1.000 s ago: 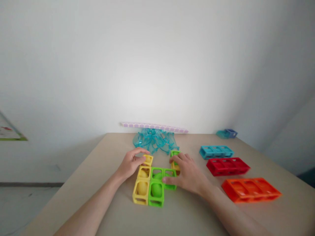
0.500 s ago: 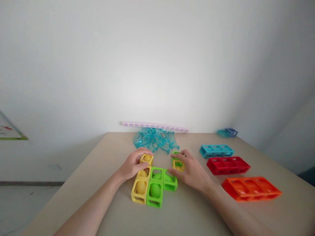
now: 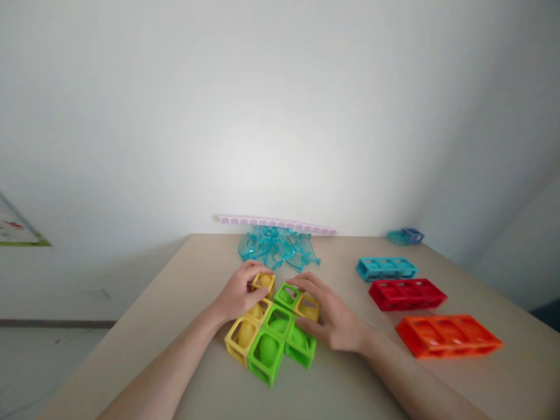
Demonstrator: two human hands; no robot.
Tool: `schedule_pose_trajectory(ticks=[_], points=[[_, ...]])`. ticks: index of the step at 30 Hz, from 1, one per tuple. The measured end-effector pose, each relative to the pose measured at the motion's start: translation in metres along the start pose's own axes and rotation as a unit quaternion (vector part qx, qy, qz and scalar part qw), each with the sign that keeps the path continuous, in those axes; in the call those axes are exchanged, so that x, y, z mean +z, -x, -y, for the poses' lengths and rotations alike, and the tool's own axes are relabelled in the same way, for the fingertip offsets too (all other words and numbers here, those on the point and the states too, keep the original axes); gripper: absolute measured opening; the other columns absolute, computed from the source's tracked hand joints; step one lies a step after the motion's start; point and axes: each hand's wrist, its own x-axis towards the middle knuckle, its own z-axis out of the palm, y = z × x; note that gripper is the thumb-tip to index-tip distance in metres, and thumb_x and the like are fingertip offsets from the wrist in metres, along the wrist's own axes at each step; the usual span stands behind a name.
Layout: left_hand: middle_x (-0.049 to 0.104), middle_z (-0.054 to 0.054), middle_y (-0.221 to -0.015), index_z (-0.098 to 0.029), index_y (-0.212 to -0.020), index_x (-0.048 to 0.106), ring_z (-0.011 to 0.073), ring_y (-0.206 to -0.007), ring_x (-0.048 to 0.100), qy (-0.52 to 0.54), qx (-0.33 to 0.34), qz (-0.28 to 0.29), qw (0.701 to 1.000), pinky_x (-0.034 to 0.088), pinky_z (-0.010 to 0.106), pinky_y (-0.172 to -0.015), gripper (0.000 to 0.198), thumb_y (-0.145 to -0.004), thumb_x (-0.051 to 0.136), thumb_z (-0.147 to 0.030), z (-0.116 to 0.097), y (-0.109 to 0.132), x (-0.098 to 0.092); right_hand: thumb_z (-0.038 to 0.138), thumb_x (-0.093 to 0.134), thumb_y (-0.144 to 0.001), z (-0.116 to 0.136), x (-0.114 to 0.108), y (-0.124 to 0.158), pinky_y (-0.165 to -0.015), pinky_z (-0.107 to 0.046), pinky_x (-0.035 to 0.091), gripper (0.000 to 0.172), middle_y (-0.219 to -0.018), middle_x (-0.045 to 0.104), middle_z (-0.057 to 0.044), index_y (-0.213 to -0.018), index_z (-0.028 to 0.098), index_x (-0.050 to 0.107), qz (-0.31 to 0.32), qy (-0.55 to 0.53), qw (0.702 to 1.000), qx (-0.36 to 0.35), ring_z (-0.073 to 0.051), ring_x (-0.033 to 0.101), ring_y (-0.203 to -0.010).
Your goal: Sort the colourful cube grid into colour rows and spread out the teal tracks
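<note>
In the middle of the table, yellow cube blocks (image 3: 245,333) and green cube blocks (image 3: 266,349) lie joined in a flat cluster; each is an open frame with a rounded shape inside. My left hand (image 3: 236,298) is closed around the far yellow block (image 3: 263,281), thumb across its near side. My right hand (image 3: 333,318) grips a pair made of a green block (image 3: 287,294) and a yellow block (image 3: 308,305), fingers on the far side and thumb on the near side. This pair lies against the cluster; whether it is fastened I cannot tell.
To the right lie a blue three-cube row (image 3: 387,268), a red row (image 3: 408,294) and an orange row (image 3: 448,335). Clear teal plastic pieces (image 3: 279,248) are heaped at the back, before a purple patterned strip (image 3: 280,223) by the wall. A dark blue block (image 3: 412,235) stands far right.
My right hand has brought the green-and-yellow pair left and nearer, up against the cluster. The cluster has turned, its near end swinging left. My left hand has kept its hold.
</note>
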Motion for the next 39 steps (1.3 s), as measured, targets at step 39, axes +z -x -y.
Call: schedule_pose_trajectory(ticks=[39], points=[[0.061,0.007,-0.098,-0.019,-0.108,0.071,0.0198,-0.093,0.06,-0.065,0.034,0.136,0.988,0.044,0.03,-0.089,0.034,-0.082,0.062,-0.038,-0.014,0.001,-0.005,0.021,0.073,-0.076,-0.014,0.004,-0.003,-0.094,-0.037,0.042,0.026,-0.106,0.062,-0.005,-0.102,0.024,0.067,-0.12,0.016,0.992,0.033,-0.021,0.055,-0.104]])
